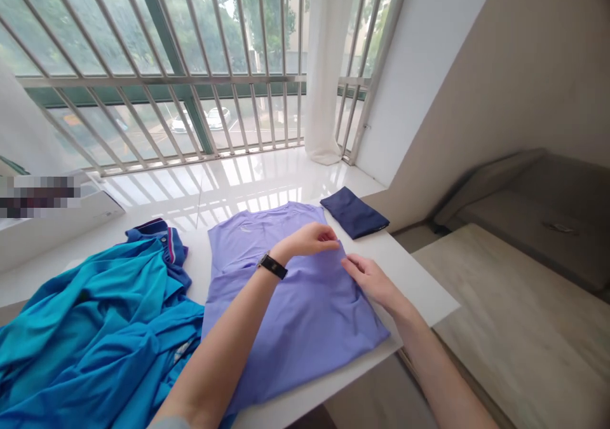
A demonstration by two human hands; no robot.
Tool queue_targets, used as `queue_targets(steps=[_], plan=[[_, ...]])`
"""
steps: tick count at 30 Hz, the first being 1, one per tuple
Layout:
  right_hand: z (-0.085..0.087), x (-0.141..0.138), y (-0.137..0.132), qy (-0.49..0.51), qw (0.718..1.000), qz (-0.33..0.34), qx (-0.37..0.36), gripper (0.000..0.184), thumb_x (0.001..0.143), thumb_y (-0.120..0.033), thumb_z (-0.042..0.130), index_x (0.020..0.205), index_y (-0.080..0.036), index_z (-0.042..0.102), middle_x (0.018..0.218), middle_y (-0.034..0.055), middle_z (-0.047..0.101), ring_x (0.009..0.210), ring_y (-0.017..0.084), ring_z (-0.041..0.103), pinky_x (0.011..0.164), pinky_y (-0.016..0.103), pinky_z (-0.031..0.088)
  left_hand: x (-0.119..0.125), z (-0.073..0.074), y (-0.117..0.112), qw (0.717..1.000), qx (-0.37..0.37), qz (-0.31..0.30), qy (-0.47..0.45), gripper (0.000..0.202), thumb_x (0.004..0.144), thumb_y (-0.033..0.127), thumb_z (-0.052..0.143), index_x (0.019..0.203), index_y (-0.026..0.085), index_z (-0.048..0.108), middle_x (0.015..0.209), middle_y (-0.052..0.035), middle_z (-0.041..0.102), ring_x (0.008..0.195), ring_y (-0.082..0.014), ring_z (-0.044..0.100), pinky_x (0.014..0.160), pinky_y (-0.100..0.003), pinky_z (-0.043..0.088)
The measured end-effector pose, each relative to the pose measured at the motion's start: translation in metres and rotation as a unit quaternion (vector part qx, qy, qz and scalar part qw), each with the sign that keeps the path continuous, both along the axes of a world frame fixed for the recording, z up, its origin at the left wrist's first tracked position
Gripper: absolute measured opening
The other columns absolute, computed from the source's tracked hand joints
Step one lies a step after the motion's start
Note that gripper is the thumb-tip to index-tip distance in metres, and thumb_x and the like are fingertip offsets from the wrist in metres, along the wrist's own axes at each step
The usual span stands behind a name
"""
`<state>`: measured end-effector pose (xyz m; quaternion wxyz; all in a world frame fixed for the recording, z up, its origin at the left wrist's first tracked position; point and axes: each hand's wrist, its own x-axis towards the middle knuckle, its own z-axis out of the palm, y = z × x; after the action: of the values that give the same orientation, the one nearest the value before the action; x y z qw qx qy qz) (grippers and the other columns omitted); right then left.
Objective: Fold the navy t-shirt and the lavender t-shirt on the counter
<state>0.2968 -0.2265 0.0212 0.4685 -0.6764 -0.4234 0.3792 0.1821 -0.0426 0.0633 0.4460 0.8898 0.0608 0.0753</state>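
Observation:
A lilac sleeveless top (295,308) lies spread flat on the white table (419,283). My left hand (309,238), with a black watch on its wrist, reaches across the top and pinches the cloth at its right edge. My right hand (369,276) rests just beside it on the same edge, fingers curled onto the fabric. The two hands nearly touch. A folded navy garment (355,213) lies at the table's far right corner.
A crumpled teal and blue polo shirt (95,327) covers the table's left side. Behind stands a barred window (190,67) with a white curtain (328,67). A grey sofa (538,219) and wooden floor lie to the right.

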Motion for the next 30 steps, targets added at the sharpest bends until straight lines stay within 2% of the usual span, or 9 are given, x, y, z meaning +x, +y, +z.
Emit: queue_targets(steps=[3,5,9,11,14,17,23,26,30], plan=[[-0.009,-0.012,-0.027,-0.049,0.998,-0.048,-0.010,0.057,0.079,-0.059,0.063,0.120,-0.019,0.063,0.104,0.0087,0.071,0.097,0.025,0.065,0.083,0.035,0.051,-0.001,-0.007,-0.002,0.997,-0.033,0.060,-0.020,0.034,0.091,0.044,0.048,0.081,0.015,0.061,0.065,0.0016,0.055,0.060,-0.0112,0.048,0.055,-0.023,0.037],[-0.011,-0.021,-0.044,-0.074,0.995,-0.067,-0.028,0.056,0.079,-0.057,0.064,0.121,-0.020,0.062,0.102,0.0082,0.072,0.094,0.026,0.066,0.082,0.034,0.052,-0.001,-0.013,-0.004,0.993,-0.028,0.114,-0.032,0.032,0.093,0.041,0.046,0.082,0.015,0.059,0.065,0.0020,0.054,0.059,-0.0113,0.047,0.055,-0.024,0.036],[-0.008,-0.033,-0.067,-0.152,0.984,-0.077,-0.058,0.039,0.082,-0.057,0.060,0.090,-0.021,0.072,0.075,0.0023,0.070,0.070,0.021,0.063,0.064,0.029,0.050,0.003,-0.032,-0.008,0.976,0.017,0.212,-0.033,0.024,0.094,0.035,0.046,0.089,0.017,0.060,0.070,-0.0004,0.060,0.064,-0.0140,0.054,0.061,-0.025,0.040],[-0.008,-0.035,-0.074,-0.193,0.975,-0.088,-0.061,0.039,0.084,-0.057,0.057,0.078,-0.021,0.071,0.074,0.0025,0.069,0.069,0.020,0.062,0.063,0.028,0.049,0.004,-0.043,-0.012,0.971,0.051,0.233,-0.025,0.023,0.095,0.035,0.045,0.094,0.018,0.060,0.076,-0.0034,0.065,0.070,-0.0166,0.059,0.065,-0.027,0.042],[-0.014,-0.033,-0.084,-0.237,0.963,-0.113,-0.061,0.041,0.087,-0.056,0.051,0.074,-0.023,0.071,0.094,0.0062,0.072,0.085,0.023,0.064,0.072,0.030,0.051,0.008,-0.057,-0.020,0.965,0.108,0.240,0.005,0.023,0.097,0.035,0.044,0.101,0.019,0.060,0.087,-0.0081,0.070,0.078,-0.0212,0.064,0.069,-0.030,0.043],[-0.025,-0.029,-0.092,-0.284,0.944,-0.148,-0.080,0.042,0.089,-0.056,0.047,0.075,-0.024,0.070,0.110,0.0090,0.068,0.100,0.026,0.063,0.078,0.033,0.052,0.013,-0.065,-0.028,0.965,0.126,0.229,0.028,0.026,0.099,0.037,0.042,0.105,0.019,0.059,0.093,-0.0111,0.071,0.084,-0.0240,0.066,0.072,-0.032,0.045],[-0.037,-0.038,-0.097,-0.368,0.892,-0.245,-0.096,0.038,0.088,-0.059,0.047,0.079,-0.024,0.061,0.101,0.0093,0.065,0.064,0.019,0.059,0.071,0.037,0.049,0.010,-0.061,-0.029,0.982,0.091,0.167,0.004,0.025,0.094,0.037,0.051,0.109,0.020,0.061,0.100,-0.0091,0.071,0.091,-0.0234,0.066,0.077,-0.031,0.047],[-0.038,-0.042,-0.097,-0.374,0.891,-0.241,-0.092,0.038,0.090,-0.059,0.045,0.080,-0.025,0.059,0.099,0.0085,0.064,0.070,0.021,0.061,0.069,0.037,0.048,0.006,-0.056,-0.027,0.983,0.087,0.162,-0.014,0.023,0.090,0.031,0.056,0.110,0.021,0.061,0.099,-0.0063,0.072,0.089,-0.0213,0.065,0.078,-0.030,0.047],[-0.039,-0.037,-0.101,-0.344,0.919,-0.181,-0.072,0.042,0.095,-0.053,0.036,0.074,-0.025,0.059,0.101,0.0089,0.065,0.084,0.023,0.064,0.075,0.036,0.048,0.006,-0.058,-0.029,0.979,0.089,0.183,-0.032,0.023,0.091,0.031,0.051,0.110,0.021,0.060,0.093,-0.0052,0.072,0.083,-0.0203,0.064,0.075,-0.031,0.046]])
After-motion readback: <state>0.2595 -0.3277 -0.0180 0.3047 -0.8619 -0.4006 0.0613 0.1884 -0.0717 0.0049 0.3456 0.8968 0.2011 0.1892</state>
